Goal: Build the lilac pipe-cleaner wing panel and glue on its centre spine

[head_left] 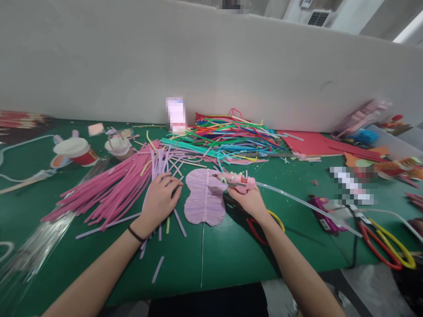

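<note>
Lilac pipe-cleaner panel (pixel 204 200) lies flat on the green tabletop (pixel 297 251) between the hands; take it as the clock's centre, with its thin wire (pixel 202 257) running to six. At three, the right hand (pixel 247 199) grips a pink hot-glue gun (pixel 236 179), whose nozzle hangs over the panel's upper half near the central rib. At nine, the left hand (pixel 161 193) rests palm-down on loose lilac strips (pixel 160 160); whether its fingers pinch any, I cannot tell.

For good gluing, I'd keep the bead thin and along the rib, steady the panel with a fingertip well clear of the tip, and press while hot.

Towards ten, a small cup (pixel 122 152) has thin pieces poking out; beyond it, a paper cup (pixel 86 156) hides its contents. Between two and three, a plastic bin (pixel 401 141) holds coloured scraps.
</note>
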The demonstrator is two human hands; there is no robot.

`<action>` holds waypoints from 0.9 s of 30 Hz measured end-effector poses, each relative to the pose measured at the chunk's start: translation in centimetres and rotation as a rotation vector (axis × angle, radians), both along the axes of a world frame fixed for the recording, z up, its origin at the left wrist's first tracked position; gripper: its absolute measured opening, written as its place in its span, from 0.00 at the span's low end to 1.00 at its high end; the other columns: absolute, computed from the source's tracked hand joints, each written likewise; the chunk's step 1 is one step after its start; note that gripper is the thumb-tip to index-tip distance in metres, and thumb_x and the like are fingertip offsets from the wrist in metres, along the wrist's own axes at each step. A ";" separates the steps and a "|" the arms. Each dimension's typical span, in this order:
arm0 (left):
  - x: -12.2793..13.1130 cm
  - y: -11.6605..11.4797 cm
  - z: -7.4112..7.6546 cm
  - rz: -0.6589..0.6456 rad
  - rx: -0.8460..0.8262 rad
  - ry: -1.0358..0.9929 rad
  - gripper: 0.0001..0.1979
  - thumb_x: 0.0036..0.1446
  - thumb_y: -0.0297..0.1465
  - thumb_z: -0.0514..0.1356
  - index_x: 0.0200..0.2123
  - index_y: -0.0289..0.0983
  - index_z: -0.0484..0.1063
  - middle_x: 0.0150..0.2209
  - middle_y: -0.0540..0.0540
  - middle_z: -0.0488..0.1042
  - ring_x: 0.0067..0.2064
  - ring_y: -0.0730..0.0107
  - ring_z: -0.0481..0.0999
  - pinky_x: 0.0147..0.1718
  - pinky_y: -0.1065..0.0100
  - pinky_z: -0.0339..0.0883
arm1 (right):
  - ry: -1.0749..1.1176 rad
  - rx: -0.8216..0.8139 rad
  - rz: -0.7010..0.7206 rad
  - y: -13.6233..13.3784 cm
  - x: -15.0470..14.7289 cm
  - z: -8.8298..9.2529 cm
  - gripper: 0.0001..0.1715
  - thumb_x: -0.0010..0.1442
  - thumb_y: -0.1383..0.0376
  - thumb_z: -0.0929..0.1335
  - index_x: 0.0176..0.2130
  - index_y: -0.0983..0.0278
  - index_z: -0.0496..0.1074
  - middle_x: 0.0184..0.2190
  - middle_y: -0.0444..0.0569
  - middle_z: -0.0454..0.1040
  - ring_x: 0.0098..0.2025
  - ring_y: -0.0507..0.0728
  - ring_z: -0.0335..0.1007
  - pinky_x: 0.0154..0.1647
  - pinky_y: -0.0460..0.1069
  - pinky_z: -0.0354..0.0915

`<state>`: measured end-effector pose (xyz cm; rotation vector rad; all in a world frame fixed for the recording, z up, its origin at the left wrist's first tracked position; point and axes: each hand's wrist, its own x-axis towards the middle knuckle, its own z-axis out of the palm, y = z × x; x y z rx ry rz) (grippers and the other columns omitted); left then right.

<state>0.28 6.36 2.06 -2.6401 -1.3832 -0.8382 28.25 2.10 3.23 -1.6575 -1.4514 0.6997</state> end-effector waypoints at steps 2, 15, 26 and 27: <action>0.0 0.0 0.0 0.002 -0.001 0.002 0.10 0.63 0.31 0.54 0.37 0.38 0.75 0.40 0.43 0.78 0.51 0.54 0.69 0.55 0.51 0.64 | 0.016 0.011 0.006 -0.1 -0.1 0.0 0.16 0.50 0.58 0.70 0.37 0.63 0.80 0.34 0.47 0.81 0.36 0.59 0.76 0.43 0.52 0.70; 0.0 0.0 -0.3 0.017 -0.011 0.011 0.09 0.62 0.31 0.54 0.37 0.38 0.75 0.40 0.43 0.78 0.52 0.54 0.68 0.55 0.52 0.63 | -0.043 0.036 -0.027 -0.1 -0.2 0.1 0.08 0.45 0.62 0.65 0.18 0.60 0.63 0.17 0.40 0.67 0.22 0.52 0.63 0.28 0.47 0.64; 0.1 0.0 -0.5 0.005 -0.062 0.024 0.15 0.64 0.37 0.53 0.47 0.39 0.74 0.47 0.41 0.77 0.58 0.52 0.67 0.59 0.49 0.59 | -0.099 0.023 -0.063 0.1 0.0 0.3 0.04 0.44 0.62 0.62 0.20 0.58 0.64 0.20 0.43 0.72 0.25 0.56 0.67 0.32 0.50 0.66; 0.1 0.0 -0.5 -0.009 -0.072 0.041 0.16 0.64 0.39 0.53 0.50 0.39 0.73 0.51 0.41 0.75 0.61 0.51 0.64 0.60 0.48 0.57 | -0.103 0.025 -0.067 0.1 0.0 0.2 0.05 0.44 0.62 0.62 0.19 0.58 0.63 0.20 0.43 0.71 0.25 0.56 0.66 0.32 0.50 0.66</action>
